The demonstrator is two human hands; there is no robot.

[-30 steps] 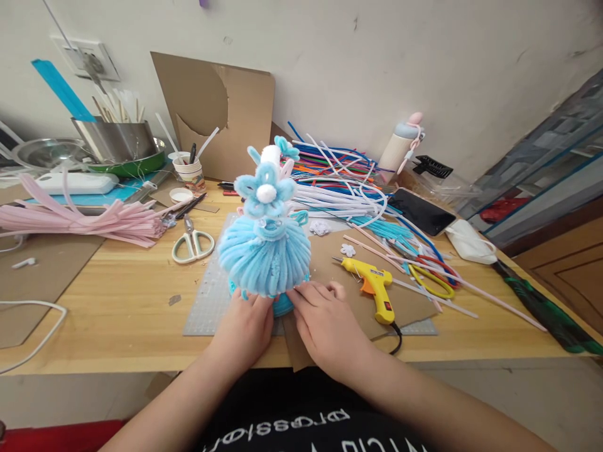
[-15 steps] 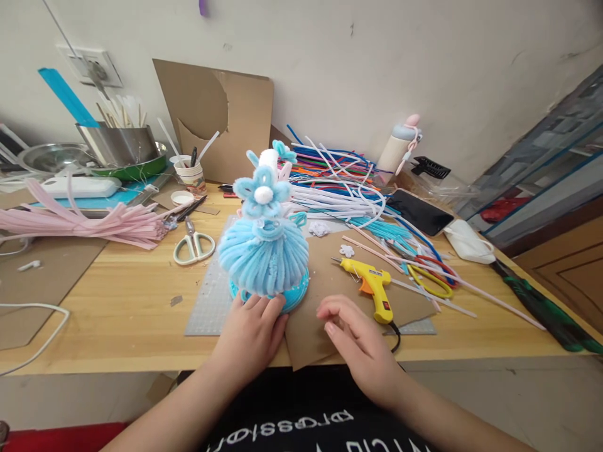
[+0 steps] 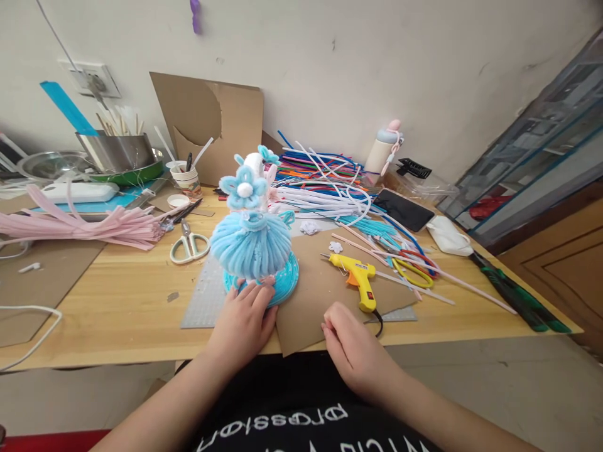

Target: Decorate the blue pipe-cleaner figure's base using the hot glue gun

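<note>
On the left of the wooden table, we see a bundle of pink fuzzy stems, then white-handled scissors lying beside a grey mat. Next comes our left hand, its fingers bent against the near side of a round blue base; the fingertips are partly hidden, so we cannot tell whether they grip it or only rest there. On that base, directly beyond the hand, the light-blue fuzzy figure stands upright with a white-centred flower near its top. A cardboard sheet spreads to its right, bearing a yellow glue gun. Our right hand, near the gun and apart from the figure, is curled into a loose fist; its palm is hidden. Farther right lies a dark phone.
</note>
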